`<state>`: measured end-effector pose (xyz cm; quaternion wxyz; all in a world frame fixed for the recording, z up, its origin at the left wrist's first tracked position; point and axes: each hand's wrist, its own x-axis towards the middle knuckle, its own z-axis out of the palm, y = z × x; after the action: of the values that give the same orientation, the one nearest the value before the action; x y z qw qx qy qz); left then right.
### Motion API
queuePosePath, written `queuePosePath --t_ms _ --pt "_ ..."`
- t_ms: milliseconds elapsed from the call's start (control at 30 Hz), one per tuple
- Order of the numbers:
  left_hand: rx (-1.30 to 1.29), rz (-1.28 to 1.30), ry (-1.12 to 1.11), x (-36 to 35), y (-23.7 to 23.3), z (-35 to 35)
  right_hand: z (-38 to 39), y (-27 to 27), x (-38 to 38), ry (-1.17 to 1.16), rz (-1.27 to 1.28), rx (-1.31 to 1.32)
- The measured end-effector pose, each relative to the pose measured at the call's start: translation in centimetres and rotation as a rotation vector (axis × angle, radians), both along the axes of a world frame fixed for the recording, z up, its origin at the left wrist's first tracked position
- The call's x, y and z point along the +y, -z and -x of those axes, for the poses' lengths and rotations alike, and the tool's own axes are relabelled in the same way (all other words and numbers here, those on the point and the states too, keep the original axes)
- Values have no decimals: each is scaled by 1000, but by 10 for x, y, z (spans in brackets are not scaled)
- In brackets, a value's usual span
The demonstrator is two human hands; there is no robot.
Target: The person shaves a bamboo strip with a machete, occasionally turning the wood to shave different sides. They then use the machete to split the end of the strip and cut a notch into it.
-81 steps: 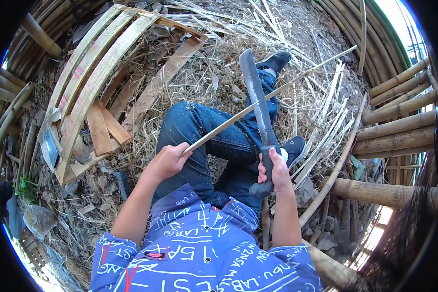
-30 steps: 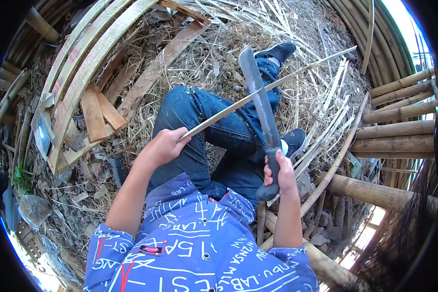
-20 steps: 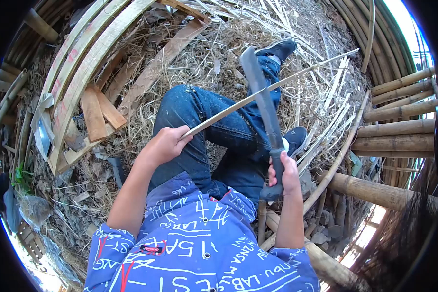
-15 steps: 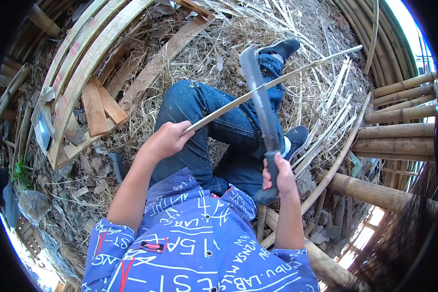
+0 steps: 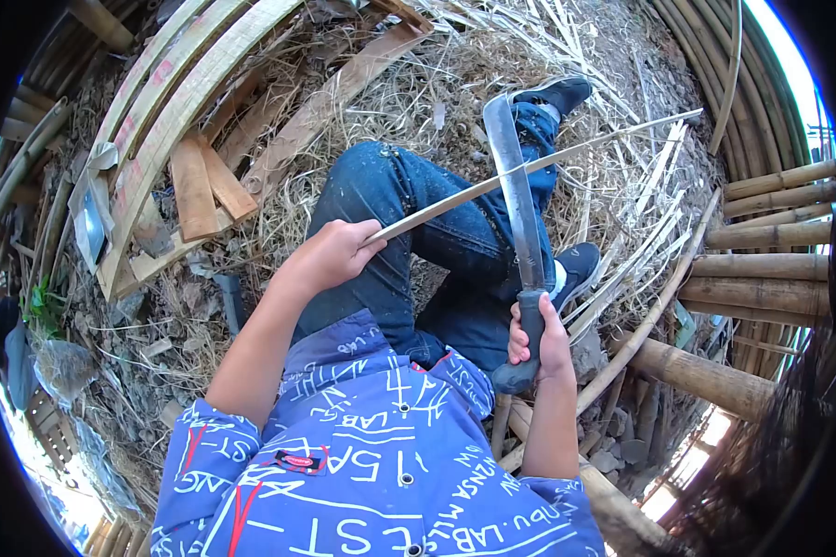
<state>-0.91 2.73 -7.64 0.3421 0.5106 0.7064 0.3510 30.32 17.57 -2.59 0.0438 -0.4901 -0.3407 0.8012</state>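
My left hand is closed around the near end of a thin bamboo strip, just above my bent knee. The strip slants up to the right across my jeans. In my right hand is the dark handle of a large knife, its blade pointing up and away from me. The blade crosses the strip at about the strip's middle and appears to touch it. My fingers hide part of the handle.
Pale curved planks and brown wood pieces lie at the left. Shavings cover the ground ahead. Thick bamboo poles stand at the right. A plastic bag lies at the lower left.
The view has shifted slightly, so most things sit a little further right. The strip's far end has dipped, and the blade's flat face shows more brightly.
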Motion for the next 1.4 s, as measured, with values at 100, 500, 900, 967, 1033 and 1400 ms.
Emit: queuePosePath --t_ms 100,500,900,967,1033,1400 --pt "42 6 13 -2 0 0 -1 10 1 15 50 42" --pt "-9 -24 -40 1 -5 -3 10 3 2 10 -298 -48" --pt "37 -9 -32 0 -6 -4 42 17 -3 52 -377 -3" --pt "28 -5 -23 0 -5 -4 50 18 5 43 -343 7" --pt "18 -8 -13 1 -4 -3 55 15 12 30 -287 21" --pt "-4 54 -88 1 -3 -9 31 0 1 40 -125 4"
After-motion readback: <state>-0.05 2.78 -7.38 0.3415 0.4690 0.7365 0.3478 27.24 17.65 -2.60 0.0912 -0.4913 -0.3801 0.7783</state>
